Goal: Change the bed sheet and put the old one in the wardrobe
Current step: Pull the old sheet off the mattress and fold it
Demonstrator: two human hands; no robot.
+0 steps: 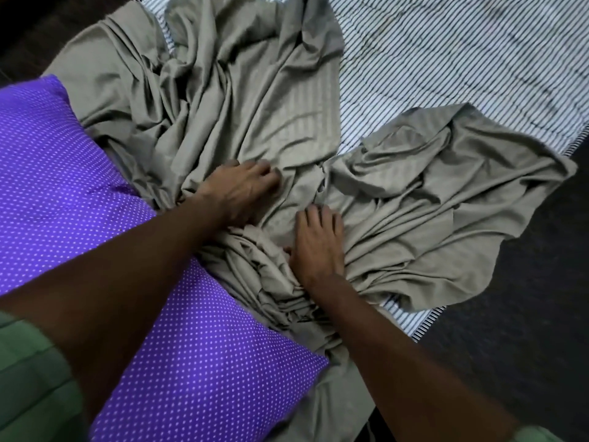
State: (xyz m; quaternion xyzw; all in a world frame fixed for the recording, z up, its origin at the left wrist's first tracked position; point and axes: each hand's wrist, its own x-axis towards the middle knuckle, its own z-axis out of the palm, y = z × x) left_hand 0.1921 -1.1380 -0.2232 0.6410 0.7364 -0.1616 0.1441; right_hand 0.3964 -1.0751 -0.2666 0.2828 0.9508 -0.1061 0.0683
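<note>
A grey-green bed sheet [255, 100] lies crumpled in a heap across the striped mattress [446, 59]. My left hand [239, 189] rests on the bunched cloth near the middle, its fingers curled into the folds. A little nearer to me, my right hand [318, 240] lies on the sheet with fingers bent over a gathered ridge of fabric. Both hands are blurred, so the exact hold is unclear. Part of the sheet spills over the mattress edge at the right.
A purple pillow with white dots [63, 186] lies at the left, partly under my left arm. The mattress edge [424, 327] runs diagonally at the right, with dark floor [526, 298] beyond it. Dark floor also shows at the top left.
</note>
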